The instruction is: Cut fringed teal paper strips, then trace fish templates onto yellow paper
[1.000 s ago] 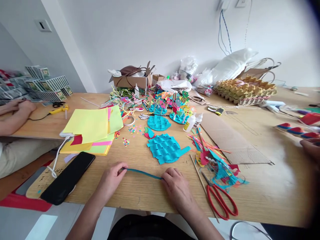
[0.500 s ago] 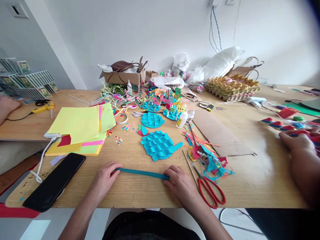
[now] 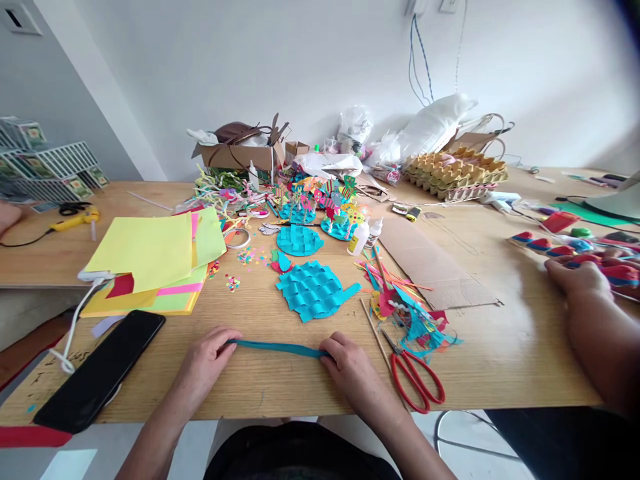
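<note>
Strip, blue paper, narrow: one, stretched lengthwise between two hands at the near middle of the wooden table (image 3: pixel 250 395). Blue paper strip (image 3: pixel 280 347): slightly bowed; whether its middle touches the wood cannot be told.

Left hand (image 3: pixel 206 357): fingertips pinched on the left end. Right hand (image 3: pixel 353 367): fingers closed over the right end.

Woven blue paper piece (image 3: pixel 314 291): one, flat, just beyond the strip. Red-handled scissors (image 3: pixel 417 383): one pair, near right, beside a thin wooden stick (image 3: pixel 373 327). Black smartphone (image 3: pixel 103 370): one, near left, close to the table edge.

Hazards, as judged: uneven or hard pulling could tear or crease the thin paper; a loose pinch could drop an end; a wide left-arm sweep could knock the phone off.
</note>
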Motion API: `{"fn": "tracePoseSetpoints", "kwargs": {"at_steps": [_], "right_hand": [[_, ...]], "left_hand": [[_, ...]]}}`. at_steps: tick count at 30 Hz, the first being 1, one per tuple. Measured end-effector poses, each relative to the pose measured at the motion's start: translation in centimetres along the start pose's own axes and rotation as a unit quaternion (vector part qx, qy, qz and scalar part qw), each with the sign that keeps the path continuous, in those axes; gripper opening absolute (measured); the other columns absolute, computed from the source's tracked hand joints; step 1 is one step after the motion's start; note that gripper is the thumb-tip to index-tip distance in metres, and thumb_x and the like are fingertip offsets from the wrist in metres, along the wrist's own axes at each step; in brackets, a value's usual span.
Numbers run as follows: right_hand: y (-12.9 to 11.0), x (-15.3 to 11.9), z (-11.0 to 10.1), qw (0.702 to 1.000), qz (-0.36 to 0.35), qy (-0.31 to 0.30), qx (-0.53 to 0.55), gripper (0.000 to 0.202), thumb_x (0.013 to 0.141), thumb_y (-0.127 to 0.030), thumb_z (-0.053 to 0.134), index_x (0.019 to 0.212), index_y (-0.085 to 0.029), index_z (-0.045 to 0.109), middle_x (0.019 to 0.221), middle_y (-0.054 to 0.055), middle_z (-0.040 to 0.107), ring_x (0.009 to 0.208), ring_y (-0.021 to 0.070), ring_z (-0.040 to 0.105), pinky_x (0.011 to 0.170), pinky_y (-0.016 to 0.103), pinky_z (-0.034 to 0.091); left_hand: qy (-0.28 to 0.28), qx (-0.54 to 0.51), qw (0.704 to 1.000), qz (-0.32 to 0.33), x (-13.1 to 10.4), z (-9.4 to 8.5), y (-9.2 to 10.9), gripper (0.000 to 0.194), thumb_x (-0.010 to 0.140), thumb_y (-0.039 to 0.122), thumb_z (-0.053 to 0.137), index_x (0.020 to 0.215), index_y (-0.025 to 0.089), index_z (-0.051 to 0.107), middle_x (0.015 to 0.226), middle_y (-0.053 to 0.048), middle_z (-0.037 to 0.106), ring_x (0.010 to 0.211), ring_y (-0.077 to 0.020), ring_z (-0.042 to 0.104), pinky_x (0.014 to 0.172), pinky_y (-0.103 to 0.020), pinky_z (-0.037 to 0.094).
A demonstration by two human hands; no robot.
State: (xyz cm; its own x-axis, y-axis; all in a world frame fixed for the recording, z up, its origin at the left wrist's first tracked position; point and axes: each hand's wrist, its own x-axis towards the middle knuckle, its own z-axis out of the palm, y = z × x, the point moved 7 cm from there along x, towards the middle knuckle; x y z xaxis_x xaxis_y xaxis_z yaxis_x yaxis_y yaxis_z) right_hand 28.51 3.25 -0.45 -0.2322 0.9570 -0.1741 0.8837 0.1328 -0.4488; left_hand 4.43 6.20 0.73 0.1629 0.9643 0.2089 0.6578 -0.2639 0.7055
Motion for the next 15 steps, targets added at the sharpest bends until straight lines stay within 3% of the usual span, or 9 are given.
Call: {"fn": "tracePoseSetpoints", "kwargs": {"at_steps": [10,15], "right_hand": [[-0.4,0.0,0.2,1.0,0.001,-0.007,-0.022,0.02,0.082,-0.005,0.044,0.079,-0.015,0.06,0.086,0.007,0.06,0.08,0.0172,0.06,0.066,0.022,0.039],[-1.0,-0.2,-1.2,0.999,-0.033,0.016,0.026,0.017,0.081,-0.008,0.046,0.076,-0.016,0.061,0.081,0.005,0.06,0.077,0.0157,0.058,0.065,0.021,0.038]], "left_hand": [[0.006,-0.01,1.0,0.001,-0.1,0.3,-0.3,0.013,0.069,0.025,0.052,0.066,0.022,0.064,0.07,-0.003,0.067,0.067,-0.0198,0.063,0.062,-0.027,0.047],[-0.002,-0.038,0.999,-0.018,0.3,-1.3,-0.2,0.008,0.068,0.025,0.057,0.067,0.023,0.065,0.066,0.0,0.063,0.059,-0.0168,0.058,0.056,-0.024,0.043]]}}
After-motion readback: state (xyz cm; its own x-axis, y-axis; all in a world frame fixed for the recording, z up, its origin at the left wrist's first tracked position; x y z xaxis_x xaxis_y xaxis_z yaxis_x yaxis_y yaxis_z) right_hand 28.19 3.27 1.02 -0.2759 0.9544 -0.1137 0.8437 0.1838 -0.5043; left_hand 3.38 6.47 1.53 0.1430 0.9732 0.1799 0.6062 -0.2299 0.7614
